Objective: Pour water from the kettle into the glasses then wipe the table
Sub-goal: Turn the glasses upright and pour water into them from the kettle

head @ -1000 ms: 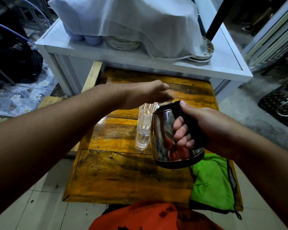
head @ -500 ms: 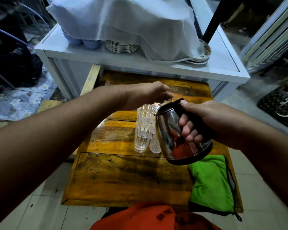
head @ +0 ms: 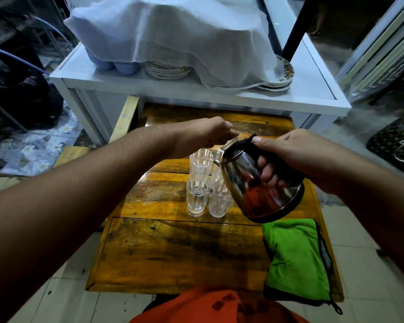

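My right hand grips the black handle of a shiny steel kettle, which is lifted and tipped to the left. Its spout sits over the rim of a tall clear glass with a little water at the bottom. A second clear glass stands right beside it, partly behind the kettle. My left hand rests on the kettle's lid, fingers curled down. A green cloth lies on the wooden table at the near right.
A white cabinet stands behind the table, carrying stacked plates and cups under a white cloth. Orange clothing shows at the bottom edge. Tiled floor surrounds the table.
The kettle has risen and tilted further left, bringing its spout over the left glass. The second glass came into view. My left hand stayed on the lid.
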The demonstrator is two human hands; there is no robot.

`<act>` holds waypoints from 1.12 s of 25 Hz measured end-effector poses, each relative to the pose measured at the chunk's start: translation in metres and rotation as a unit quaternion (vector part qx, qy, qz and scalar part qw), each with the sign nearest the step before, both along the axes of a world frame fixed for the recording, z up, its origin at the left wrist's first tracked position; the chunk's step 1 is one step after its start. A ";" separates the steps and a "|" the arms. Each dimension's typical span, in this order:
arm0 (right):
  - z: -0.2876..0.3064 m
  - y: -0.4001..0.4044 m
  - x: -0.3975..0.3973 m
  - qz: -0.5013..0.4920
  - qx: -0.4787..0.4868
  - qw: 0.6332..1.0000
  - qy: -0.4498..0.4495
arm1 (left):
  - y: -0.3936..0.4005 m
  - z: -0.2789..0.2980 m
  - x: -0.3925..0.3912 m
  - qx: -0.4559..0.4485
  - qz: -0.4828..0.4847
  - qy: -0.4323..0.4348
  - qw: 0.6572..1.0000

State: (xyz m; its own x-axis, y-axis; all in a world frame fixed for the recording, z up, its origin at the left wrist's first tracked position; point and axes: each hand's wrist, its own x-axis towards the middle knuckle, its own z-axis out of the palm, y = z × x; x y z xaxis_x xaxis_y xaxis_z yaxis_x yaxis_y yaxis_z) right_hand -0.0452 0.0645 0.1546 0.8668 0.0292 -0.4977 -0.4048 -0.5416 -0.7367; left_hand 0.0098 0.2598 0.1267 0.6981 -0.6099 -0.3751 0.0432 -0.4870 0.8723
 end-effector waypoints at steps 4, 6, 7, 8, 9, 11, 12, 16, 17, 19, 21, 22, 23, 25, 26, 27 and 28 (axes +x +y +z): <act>-0.004 -0.010 0.005 0.002 -0.011 1.000 -0.013 | -0.008 -0.005 0.001 -0.004 0.012 -0.006 1.000; -0.007 -0.018 0.008 0.007 -0.011 1.000 -0.020 | -0.012 -0.007 0.002 0.001 0.021 -0.009 1.000; -0.009 -0.021 0.009 0.008 -0.008 1.000 -0.024 | -0.014 -0.007 0.003 0.003 0.025 -0.012 1.000; -0.011 -0.025 0.010 0.009 -0.002 1.000 -0.028 | -0.016 -0.007 0.003 0.006 0.028 -0.013 1.000; -0.013 -0.030 0.011 0.010 0.003 0.999 -0.033 | -0.018 -0.007 0.003 0.007 0.028 -0.014 0.999; -0.019 -0.037 0.012 0.014 0.013 0.999 -0.042 | -0.024 -0.006 0.003 0.006 0.029 -0.011 1.000; -0.021 -0.042 0.012 0.016 0.019 0.999 -0.047 | -0.027 -0.005 0.003 0.006 0.031 -0.009 0.999; -0.031 -0.058 0.010 0.020 0.045 0.995 -0.081 | -0.039 -0.001 0.003 0.018 0.036 -0.011 0.999; -0.034 -0.061 0.010 0.019 0.054 0.994 -0.092 | -0.041 0.000 0.003 0.020 0.038 -0.012 0.999; -0.040 -0.068 0.011 0.017 0.072 0.992 -0.105 | -0.045 0.001 0.004 0.017 0.045 -0.009 0.999; -0.046 -0.074 0.013 0.012 0.095 0.989 -0.113 | -0.049 0.001 0.005 0.011 0.052 -0.008 0.999; -0.049 -0.077 0.014 0.007 0.107 0.988 -0.115 | -0.050 0.002 0.006 0.010 0.052 -0.012 0.999; -0.051 -0.079 0.015 0.003 0.117 0.986 -0.119 | -0.050 0.002 0.007 0.010 0.052 -0.017 0.998; -0.056 -0.083 0.017 0.000 0.131 0.983 -0.126 | -0.052 0.005 0.007 0.010 0.049 -0.019 0.999; -0.058 -0.085 0.017 -0.001 0.137 0.982 -0.130 | -0.053 0.006 0.008 0.009 0.050 -0.018 0.999; -0.060 -0.086 0.018 -0.002 0.144 0.980 -0.134 | -0.054 0.008 0.008 0.008 0.051 -0.016 0.999; -0.062 -0.087 0.018 -0.005 0.153 0.979 -0.137 | -0.054 0.009 0.008 0.010 0.051 -0.017 0.998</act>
State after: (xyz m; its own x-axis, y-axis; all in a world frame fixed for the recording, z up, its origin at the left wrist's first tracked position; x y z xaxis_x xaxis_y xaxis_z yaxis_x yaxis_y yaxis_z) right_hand -0.0270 -0.0226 0.0925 0.9673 0.1317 -0.2166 -0.1743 -0.2749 -0.9455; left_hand 0.0183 0.2054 0.1357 0.7693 -0.5273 -0.3607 0.0636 -0.4986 0.8645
